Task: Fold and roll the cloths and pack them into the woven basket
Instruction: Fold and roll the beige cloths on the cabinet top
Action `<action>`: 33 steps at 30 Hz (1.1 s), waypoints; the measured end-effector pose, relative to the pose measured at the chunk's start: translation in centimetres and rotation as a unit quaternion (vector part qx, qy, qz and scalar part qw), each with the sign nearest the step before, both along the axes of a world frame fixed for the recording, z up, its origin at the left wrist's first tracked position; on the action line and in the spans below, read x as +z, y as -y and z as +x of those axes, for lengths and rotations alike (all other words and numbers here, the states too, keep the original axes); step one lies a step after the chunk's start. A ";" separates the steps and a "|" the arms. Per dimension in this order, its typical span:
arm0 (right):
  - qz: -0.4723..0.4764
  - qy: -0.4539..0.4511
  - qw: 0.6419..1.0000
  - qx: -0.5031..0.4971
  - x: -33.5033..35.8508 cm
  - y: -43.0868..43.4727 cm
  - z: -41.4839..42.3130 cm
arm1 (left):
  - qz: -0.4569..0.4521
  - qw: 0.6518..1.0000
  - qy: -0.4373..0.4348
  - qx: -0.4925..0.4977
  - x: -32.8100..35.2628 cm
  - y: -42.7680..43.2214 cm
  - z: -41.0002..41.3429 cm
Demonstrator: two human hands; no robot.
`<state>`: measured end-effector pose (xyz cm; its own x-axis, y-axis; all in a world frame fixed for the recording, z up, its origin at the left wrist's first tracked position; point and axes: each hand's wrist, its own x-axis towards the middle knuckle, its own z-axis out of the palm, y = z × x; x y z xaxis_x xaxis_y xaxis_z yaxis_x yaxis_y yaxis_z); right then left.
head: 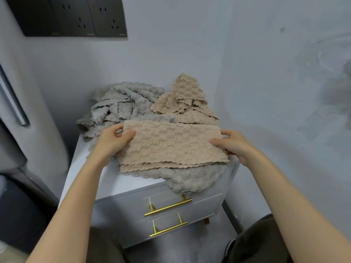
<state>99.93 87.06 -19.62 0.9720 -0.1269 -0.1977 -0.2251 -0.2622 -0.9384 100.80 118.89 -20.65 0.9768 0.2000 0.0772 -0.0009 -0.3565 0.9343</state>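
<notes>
Lying atop the drawer cabinet point(114, 179), long axis 9 to 3 o'clock, the folded beige cloth point(171, 147) is pinched at its ends by the left hand point(112, 143) and right hand point(233, 147), both equally near.

Cloth heap point(121, 103) crowds the cabinet top point(115, 182) (wall point(190, 54) just behind); bare strip along its left front.
</notes>
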 end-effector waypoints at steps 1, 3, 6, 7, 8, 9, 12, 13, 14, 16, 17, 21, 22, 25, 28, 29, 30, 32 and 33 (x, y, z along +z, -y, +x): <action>-0.011 0.015 1.000 -0.006 0.0 -0.1 0.0 | 0.007 1.000 0.007 -0.002 0.0 0.0 -0.1; -0.038 0.048 0.998 -0.026 -0.3 0.1 0.4 | 0.017 0.999 0.026 -0.015 -0.1 0.1 -0.5; -0.072 0.091 0.992 -0.056 -0.9 0.5 1.0 | 0.002 0.998 0.041 -0.041 -0.2 0.1 -0.9; -0.095 0.104 0.988 -0.061 -1.0 0.5 1.0 | -0.004 0.998 0.040 -0.045 -0.1 0.1 -1.1; -0.121 0.120 0.984 -0.060 -1.2 0.4 1.1 | -0.009 0.998 0.040 -0.047 -0.1 0.0 -1.3; -0.146 0.135 0.978 -0.058 -1.3 0.3 1.1 | -0.011 0.998 0.041 -0.049 -0.2 0.0 -1.4; -0.185 0.160 0.968 -0.060 -1.7 0.2 1.1 | 0.002 0.998 0.048 -0.048 -0.3 0.0 -1.8; -0.189 0.158 0.967 -0.060 -1.8 0.2 1.1 | 0.015 0.998 0.045 -0.044 -0.3 -0.1 -1.9; -0.200 0.154 0.966 -0.054 -1.9 0.1 1.0 | 0.037 0.998 0.038 -0.039 -0.3 -0.2 -1.9; -0.245 0.144 0.958 -0.037 -2.0 0.1 0.7 | 0.086 0.995 0.025 -0.032 -0.4 -0.3 -2.0; -0.269 0.143 0.952 -0.031 -2.0 0.0 0.6 | 0.104 0.994 0.021 -0.032 -0.5 -0.4 -2.0; -0.300 0.154 0.941 -0.023 -2.4 -0.1 0.1 | 0.159 0.987 0.022 -0.024 -0.9 -0.7 -2.0; -0.305 0.150 0.940 -0.024 -2.5 -0.1 0.0 | 0.179 0.983 0.028 -0.016 -1.0 -0.7 -2.0; -0.318 0.115 0.941 -0.030 -2.6 -0.3 0.0 | 0.244 0.969 0.046 0.013 -1.5 -0.7 -1.9; -0.283 0.050 0.957 -0.028 -2.2 -0.3 0.2 | 0.246 0.967 0.056 0.046 -1.8 -0.5 -1.5; -0.257 0.031 0.966 -0.022 -2.0 -0.3 0.3 | 0.240 0.967 0.057 0.058 -1.8 -0.4 -1.3; -0.218 0.020 0.976 -0.017 -1.9 -0.3 0.5 | 0.231 0.969 0.057 0.067 -1.8 -0.3 -1.2; -0.122 0.011 0.992 -0.025 -1.5 -0.5 0.4 | 0.207 0.975 0.052 0.065 -1.7 -0.1 -0.8; -0.080 0.008 0.996 -0.037 -1.2 -0.6 0.3 | 0.194 0.978 0.054 0.056 -1.7 0.1 -0.6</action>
<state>100.23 87.70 -20.81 0.9617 -0.2273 -0.1533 -0.2344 -0.3916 -0.8898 100.25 118.82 -22.36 0.9320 0.2413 0.2703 -0.0323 -0.6877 0.7253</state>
